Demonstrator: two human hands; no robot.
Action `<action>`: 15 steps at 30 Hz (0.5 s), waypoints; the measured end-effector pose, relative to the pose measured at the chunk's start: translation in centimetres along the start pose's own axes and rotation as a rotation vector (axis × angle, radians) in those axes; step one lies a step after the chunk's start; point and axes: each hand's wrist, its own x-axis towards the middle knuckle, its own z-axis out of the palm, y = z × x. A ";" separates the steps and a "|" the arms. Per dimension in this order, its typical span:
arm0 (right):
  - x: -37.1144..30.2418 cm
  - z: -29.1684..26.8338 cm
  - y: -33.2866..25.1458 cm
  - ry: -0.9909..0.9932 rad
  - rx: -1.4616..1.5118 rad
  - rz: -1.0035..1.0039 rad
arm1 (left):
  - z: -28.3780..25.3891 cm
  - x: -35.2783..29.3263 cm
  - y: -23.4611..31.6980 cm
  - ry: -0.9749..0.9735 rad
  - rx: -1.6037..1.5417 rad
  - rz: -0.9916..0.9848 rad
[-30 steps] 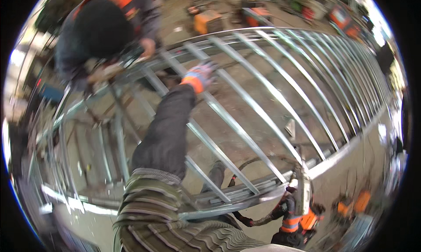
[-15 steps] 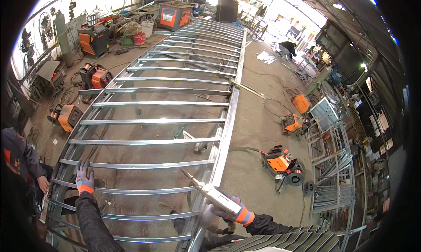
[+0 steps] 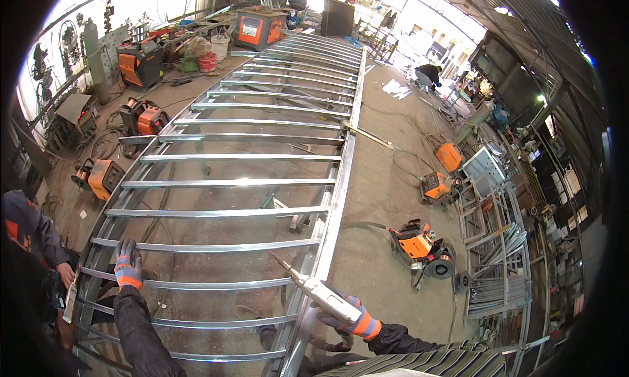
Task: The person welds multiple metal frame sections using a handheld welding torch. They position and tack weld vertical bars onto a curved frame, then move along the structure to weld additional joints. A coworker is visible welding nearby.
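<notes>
A long metal frame (image 3: pixel 244 183), with shiny square-tube rungs between two side rails, stretches away from me. My left hand (image 3: pixel 128 265), in a grey and orange glove, rests on its near rungs at the left, fingers stretched out and holding nothing. At the right rail, my gloved right hand (image 3: pixel 363 321) is wrapped round a white hand-held welding gun (image 3: pixel 333 301). The gun's thin nozzle points up and left above the rungs; no contact with the metal can be made out. Part of my right-hand grip is hidden behind the gun's body.
Beside the left rail, a co-worker's hand (image 3: pixel 65 274) is close to the frame's end. Orange wire-feed welders stand on both sides, one (image 3: pixel 419 242) at right with a cable toward the frame. A rack of metal tubes (image 3: pixel 498 278) is further right. Another person (image 3: pixel 429 74) crouches far off.
Both hands and the welding gun keep nearly the same place, with only a slight shift of the view. A shoe visible below the near rungs has drawn back out of sight.
</notes>
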 end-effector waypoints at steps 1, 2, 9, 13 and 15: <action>0.1 0.1 -0.1 0.001 0.057 -0.002 | 0.0 0.0 0.1 -0.004 0.002 0.000; 0.2 0.2 -0.2 0.001 0.114 -0.003 | 0.0 0.1 0.2 0.002 -0.017 0.017; 0.1 0.6 -0.2 0.006 0.054 -0.019 | -0.1 0.1 0.6 0.029 0.006 0.041; -0.1 0.7 0.2 0.015 0.076 0.040 | -0.5 0.2 0.8 0.022 0.010 0.068; -0.2 0.7 0.1 0.029 0.137 0.057 | -0.5 0.3 0.9 0.015 0.007 0.044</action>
